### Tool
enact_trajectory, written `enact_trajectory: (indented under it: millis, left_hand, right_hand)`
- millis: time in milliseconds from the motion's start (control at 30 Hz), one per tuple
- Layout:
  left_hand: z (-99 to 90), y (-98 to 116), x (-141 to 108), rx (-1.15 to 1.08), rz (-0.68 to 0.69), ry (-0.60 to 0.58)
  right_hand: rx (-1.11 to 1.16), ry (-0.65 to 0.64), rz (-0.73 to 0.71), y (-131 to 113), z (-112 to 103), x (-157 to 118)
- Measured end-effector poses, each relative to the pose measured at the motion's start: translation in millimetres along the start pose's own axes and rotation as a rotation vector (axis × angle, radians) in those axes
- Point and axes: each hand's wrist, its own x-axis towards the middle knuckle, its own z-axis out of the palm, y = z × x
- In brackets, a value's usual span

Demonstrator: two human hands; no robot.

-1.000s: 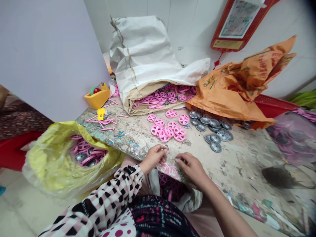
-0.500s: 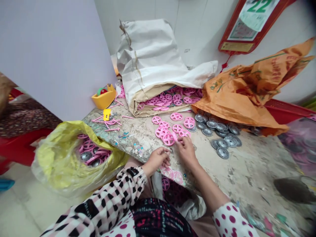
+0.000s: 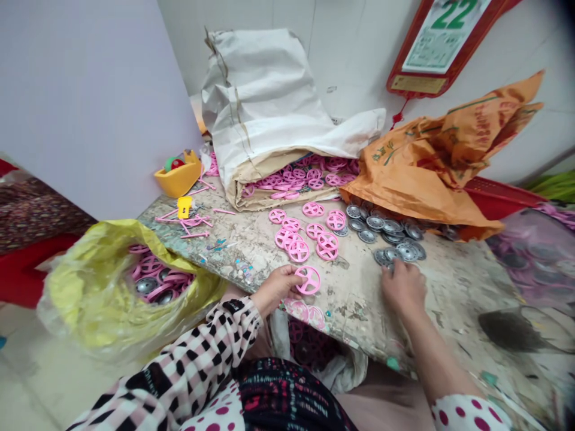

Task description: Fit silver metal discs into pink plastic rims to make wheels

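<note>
**Snapshot from a seriously crowded corner**

So the left hand (image 3: 277,291) is low near the front edge of a beat-up, paint-stained workbench (image 3: 354,305), forearm coming in from a checked sleeve (image 3: 233,332). Its fingers reach out and pinch the rim of a pink plastic wheel (image 3: 308,280), which is held up by the edge, just in front of a loose pile of more pink wheels (image 3: 296,239).

The right hand (image 3: 403,288) is well apart from the left, with the arm stretched forward from a polka-dot sleeve (image 3: 467,413) and the wrist bent so the fingers curl down. They're touching the edge of a spread of silver metal discs (image 3: 395,239), but honestly the view's poor there, so I can't tell whether they've got hold of one.

Behind the wheels, a white sack (image 3: 265,90) spills more of them, and an orange sack (image 3: 440,161) lies over the far discs. Off to the left, a yellow plastic bag (image 3: 90,287) sits open with pink wheels and silver discs inside, and thin pink rods (image 3: 193,220) lie on the bench near a yellow tub (image 3: 178,175).
</note>
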Motion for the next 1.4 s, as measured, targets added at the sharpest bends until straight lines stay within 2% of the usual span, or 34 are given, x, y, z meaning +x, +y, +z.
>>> enact_trajectory:
  millis: [67,133,200,267,367,400,467,533,633,733,933,1067,1133,1200,1300,1400]
  left_hand:
    - [-0.1,2,-1,-0.001,-0.01,-0.016]
    - [-1.3,3,-2,-0.019,-0.023,-0.042]
    - [-3.2,4,-3,-0.043,-0.035,-0.05]
    - [-4.9,4,-2,-0.05,-0.044,-0.051]
    - [-4.2,6,-2,-0.044,-0.047,-0.056]
    - [-2.6,6,-3,-0.05,-0.046,-0.058]
    - [2.3,7,-5,-0.083,-0.04,-0.083]
    - [7.9,6,-9,-0.124,-0.014,-0.136]
    - [13.2,1,-14,-0.168,0.074,-0.163]
    - [13.5,-2,-17,-0.185,0.122,-0.157]
    - [15.7,-1,-21,-0.108,0.18,-0.158]
    - [14.9,-5,-18,0.018,0.192,-0.146]
    - [10.6,-5,-14,0.141,0.195,-0.159]
    - [4.4,-3,-11,0.273,0.248,-0.12]
    - [-4.8,-1,-6,0.375,0.353,-0.004]
    - [-10.6,-5,-3,0.389,0.417,0.044]
  right_hand:
    - [-0.112,-0.028,0.065,18,1,12]
    - [-0.105,-0.052,0.067,29,2,15]
    - [-0.012,-0.02,0.07,33,3,14]
    - [0.182,0.015,0.118,27,1,6]
    - [0.698,-0.061,0.216,-4,-3,-17]
    - [0.908,-0.143,0.207,-19,-3,-28]
    - [1.165,-0.214,0.13,-51,-1,-53]
    - [1.239,-0.202,-0.006,-80,4,-78]
    - [1.021,-0.064,-0.251,-105,11,-106]
    - [0.908,-0.01,-0.341,-106,12,-114]
    - [1.146,-0.37,-0.23,-103,3,-106]
    - [1.227,-0.363,-0.121,-105,5,-108]
    - [1.216,-0.427,-0.12,-99,7,-108]
    - [1.139,-0.578,-0.186,-88,6,-109]
    - [0.846,-0.776,-0.417,-68,-5,-116]
    - [0.594,-0.753,-0.631,-49,-17,-116]
